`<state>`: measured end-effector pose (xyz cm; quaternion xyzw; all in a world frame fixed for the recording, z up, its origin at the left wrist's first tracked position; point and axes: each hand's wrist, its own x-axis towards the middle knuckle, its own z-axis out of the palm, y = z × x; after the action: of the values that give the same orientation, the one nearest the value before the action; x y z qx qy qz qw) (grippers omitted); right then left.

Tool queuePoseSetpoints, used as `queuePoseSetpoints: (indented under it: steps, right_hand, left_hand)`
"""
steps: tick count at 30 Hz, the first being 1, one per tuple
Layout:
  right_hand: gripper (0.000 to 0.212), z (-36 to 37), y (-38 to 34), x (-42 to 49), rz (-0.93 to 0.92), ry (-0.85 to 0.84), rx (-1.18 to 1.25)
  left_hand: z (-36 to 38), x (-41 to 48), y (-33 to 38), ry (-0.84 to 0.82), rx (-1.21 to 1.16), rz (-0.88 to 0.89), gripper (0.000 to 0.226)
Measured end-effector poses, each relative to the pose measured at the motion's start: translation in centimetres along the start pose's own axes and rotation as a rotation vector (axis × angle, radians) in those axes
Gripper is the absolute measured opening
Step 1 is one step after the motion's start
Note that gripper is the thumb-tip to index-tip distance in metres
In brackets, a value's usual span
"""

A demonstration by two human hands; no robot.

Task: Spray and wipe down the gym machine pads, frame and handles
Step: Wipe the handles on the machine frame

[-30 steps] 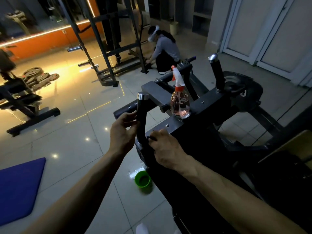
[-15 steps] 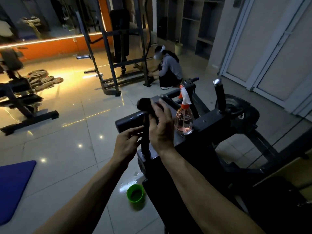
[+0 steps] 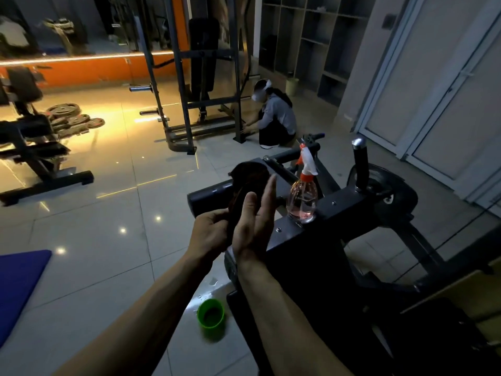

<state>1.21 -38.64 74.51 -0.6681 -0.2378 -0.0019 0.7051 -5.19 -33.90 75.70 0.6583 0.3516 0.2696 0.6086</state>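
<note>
Seen from the head camera, the left hand [image 3: 210, 232] curls its fingers round the lower end of a dark cloth [image 3: 250, 176]. The cloth seems to be draped over the near handle, which is hidden beneath it. The right hand [image 3: 253, 221] is flat with straight fingers, its palm laid against the cloth and gripping nothing. Just right of that hand the spray bottle [image 3: 302, 196] stands upright on the frame [image 3: 333, 213]. Further right the second handle [image 3: 360, 164] stands bare. Below the hands a green cup [image 3: 211, 316] sits on the floor [image 3: 108, 240].

I'd say the handle wipe is under way. Next the right hand would need to close on the cloth, rub along the grip, then cross to the second handle.
</note>
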Motion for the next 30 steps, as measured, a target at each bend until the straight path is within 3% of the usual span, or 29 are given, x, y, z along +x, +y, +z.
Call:
queuePoseSetpoints:
  steps: [5, 8, 11, 13, 17, 19, 20, 22, 24, 28, 30]
  right_hand:
    - [0.068, 1.4, 2.5, 2.6, -0.234, 0.077, -0.329]
    - [0.059, 2.2, 2.6, 3.3, -0.197, 0.138, -0.371]
    - [0.036, 2.1, 1.4, 4.3, -0.084, 0.195, -0.219]
    - [0.026, 1.3, 1.2, 5.7, 0.014, 0.107, -0.093]
    - [0.017, -1.4, 1.1, 8.5, 0.328, -0.403, 0.431]
    - [0.015, -1.9, 1.0, 8.6, 0.389, -0.494, 0.501]
    - [0.014, -1.4, 0.9, 8.2, 0.370, -0.420, 0.453]
    - [0.013, 0.8, 1.0, 6.6, 0.276, -0.063, 0.166]
    - [0.027, 3.0, 0.7, 4.9, 0.208, 0.284, -0.132]
    - [0.065, 5.2, 1.5, 2.3, -0.006, 0.444, -0.397]
    - [0.064, 5.0, 1.9, 2.0, -0.085, 0.460, -0.442]
  left_hand:
    - [-0.7, 0.6, -0.4, -0.045, -0.044, 0.002, 0.056]
    - [-1.0, 1.1, -0.9, -0.044, -0.072, -0.018, 0.057]
    - [-1.3, 1.9, -2.1, 0.009, -0.078, -0.100, 0.054]
    - [-1.5, 2.4, -3.0, 0.008, -0.059, -0.160, 0.049]
    - [-1.5, 2.5, -2.8, -0.042, -0.054, -0.205, 0.046]
    - [-1.6, 2.7, -2.8, -0.054, -0.043, -0.203, 0.047]
    - [-1.8, 3.1, -2.9, -0.063, -0.030, -0.196, 0.047]
    - [-2.1, 3.9, -3.0, -0.088, -0.011, -0.177, 0.050]
    - [-1.9, 4.3, -2.8, -0.092, 0.007, -0.139, 0.054]
    - [-2.2, 5.5, -2.2, -0.210, 0.007, -0.062, 0.045]
    - [-2.5, 6.5, -2.3, -0.295, -0.001, -0.072, 0.046]
